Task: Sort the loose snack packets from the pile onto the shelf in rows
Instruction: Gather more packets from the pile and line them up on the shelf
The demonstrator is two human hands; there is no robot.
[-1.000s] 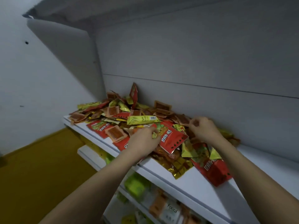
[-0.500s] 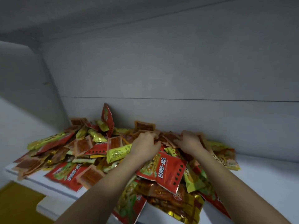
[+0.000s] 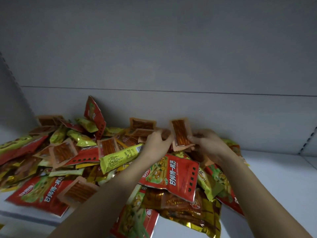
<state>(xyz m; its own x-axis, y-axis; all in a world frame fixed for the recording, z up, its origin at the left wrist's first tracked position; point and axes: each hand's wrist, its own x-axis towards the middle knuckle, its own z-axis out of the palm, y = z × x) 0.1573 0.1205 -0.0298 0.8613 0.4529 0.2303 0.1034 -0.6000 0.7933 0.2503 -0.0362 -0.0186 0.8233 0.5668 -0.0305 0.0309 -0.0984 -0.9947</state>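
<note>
- a heap of crinkled red, yellow and gold foil snack packets (image 3: 106, 162) is covering the white shelf's (image 3: 277, 184) front edge and left end.
- at the heap's back, the right hand (image 3: 208, 146) is pinching a small clear-windowed orange packet (image 3: 181, 133) upright; the left hand (image 3: 157, 143) is curling onto neighbouring packets, grip unclear.
- picking step; next, likely laying it on the bare right end.
</note>
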